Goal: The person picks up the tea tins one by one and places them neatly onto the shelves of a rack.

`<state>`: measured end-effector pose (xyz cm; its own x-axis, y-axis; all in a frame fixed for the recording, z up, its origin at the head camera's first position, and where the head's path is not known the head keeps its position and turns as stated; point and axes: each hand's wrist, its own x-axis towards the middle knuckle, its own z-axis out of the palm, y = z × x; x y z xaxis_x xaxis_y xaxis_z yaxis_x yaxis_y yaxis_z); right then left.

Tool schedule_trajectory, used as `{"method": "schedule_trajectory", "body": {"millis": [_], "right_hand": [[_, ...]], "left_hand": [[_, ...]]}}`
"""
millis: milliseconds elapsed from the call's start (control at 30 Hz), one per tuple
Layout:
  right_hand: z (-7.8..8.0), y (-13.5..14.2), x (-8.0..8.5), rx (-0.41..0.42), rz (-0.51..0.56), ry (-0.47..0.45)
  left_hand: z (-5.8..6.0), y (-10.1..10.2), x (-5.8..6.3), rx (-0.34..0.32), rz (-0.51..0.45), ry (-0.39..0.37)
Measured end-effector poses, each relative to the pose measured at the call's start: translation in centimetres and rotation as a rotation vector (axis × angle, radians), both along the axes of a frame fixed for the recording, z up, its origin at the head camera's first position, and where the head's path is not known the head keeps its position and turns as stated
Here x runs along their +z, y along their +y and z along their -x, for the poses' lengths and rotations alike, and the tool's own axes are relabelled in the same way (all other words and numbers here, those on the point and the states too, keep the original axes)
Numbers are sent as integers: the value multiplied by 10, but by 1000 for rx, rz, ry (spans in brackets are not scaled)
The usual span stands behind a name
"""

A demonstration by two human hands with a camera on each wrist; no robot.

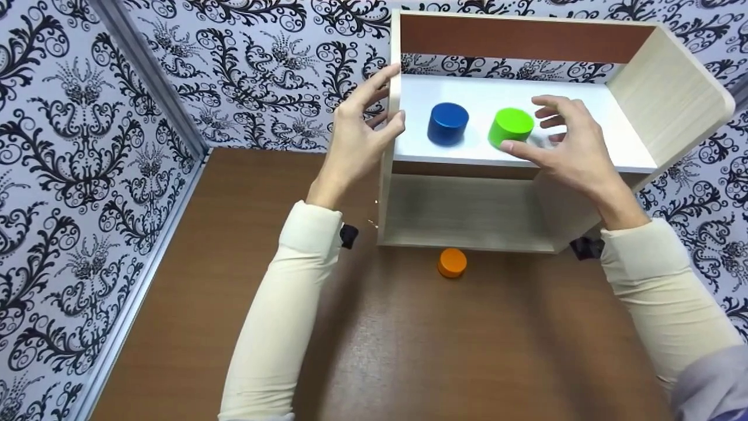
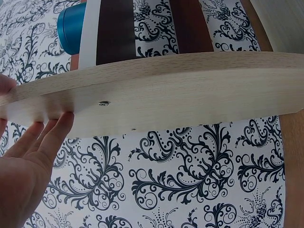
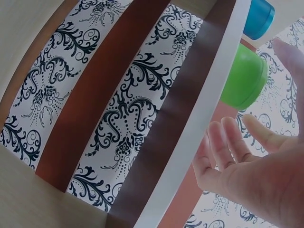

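Note:
My left hand [image 1: 365, 120] holds the left side panel [image 1: 395, 70] of a small wooden shelf unit. Its fingertips press the panel's outer face in the left wrist view, with the thumb at the front edge. On the white upper shelf [image 1: 467, 153] stand a blue cylinder [image 1: 448, 124] and, to its right, a bright green cylinder [image 1: 511, 127]. My right hand [image 1: 575, 143] hovers just right of the green cylinder, thumb spread from the fingers. The thumb tip overlaps the cylinder's lower front in the head view; the right wrist view [image 3: 251, 156] shows a gap between fingers and cylinder.
An orange cylinder [image 1: 452, 263] lies on the brown wooden table [image 1: 409, 351], in front of the unit's lower compartment [image 1: 467, 210]. The right side panel [image 1: 672, 93] rises beyond my right hand. Patterned wall panels [image 1: 251, 76] stand behind and to the left.

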<state>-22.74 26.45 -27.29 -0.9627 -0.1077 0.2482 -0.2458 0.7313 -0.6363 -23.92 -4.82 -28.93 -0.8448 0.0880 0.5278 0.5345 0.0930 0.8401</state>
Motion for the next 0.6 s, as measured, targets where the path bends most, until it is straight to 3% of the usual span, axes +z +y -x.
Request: {"method": "schedule_trajectory", "body": {"millis": [600], "right_hand": [[-19, 7, 1, -33, 92, 91]], "left_hand": [[1, 0, -1, 5, 5, 6]]}}
